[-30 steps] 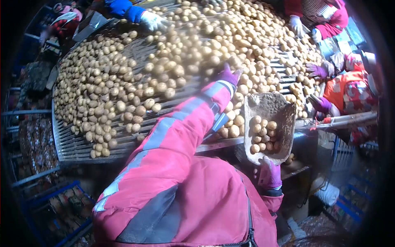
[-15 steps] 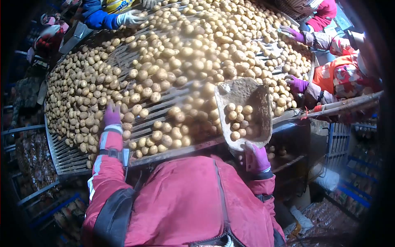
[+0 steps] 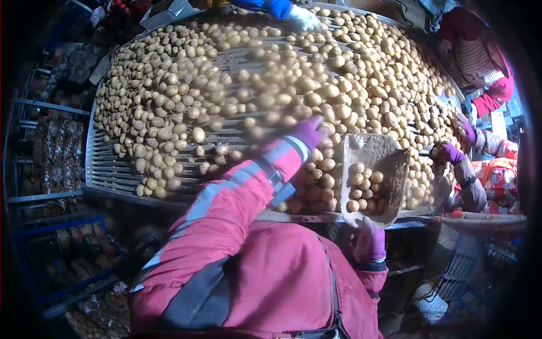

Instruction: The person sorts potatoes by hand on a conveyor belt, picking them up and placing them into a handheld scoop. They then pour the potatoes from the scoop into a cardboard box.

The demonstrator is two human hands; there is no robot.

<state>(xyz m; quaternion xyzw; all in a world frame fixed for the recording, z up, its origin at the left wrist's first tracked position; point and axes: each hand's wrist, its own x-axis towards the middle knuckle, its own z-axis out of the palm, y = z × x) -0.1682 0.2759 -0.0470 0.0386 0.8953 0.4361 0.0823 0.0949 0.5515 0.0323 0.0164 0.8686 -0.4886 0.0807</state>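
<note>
A dirty, pale scoop (image 3: 390,169) with several small potatoes (image 3: 366,183) inside sits at the near right edge of a slatted metal table (image 3: 121,179). My right hand (image 3: 370,242), in a purple glove, is closed on the scoop's near end. Also in a purple glove, my left hand (image 3: 308,133) reaches over the potato pile (image 3: 333,107) just left of the scoop. Its fingers are extended at the potatoes and partly hidden by the glove's back. More potatoes lie between my left forearm and the scoop.
Across the table, a white-gloved hand (image 3: 305,19) reaches in from a blue sleeve. At the right, another person's purple-gloved hands (image 3: 453,152) are at the potatoes, near a person in a checked garment (image 3: 477,62). A blue-edged crate (image 3: 73,254) stands lower left.
My left hand has swept right across the slats toward the scoop, with potatoes now gathered beside it. My right hand still holds the scoop. The camera view has shifted.
</note>
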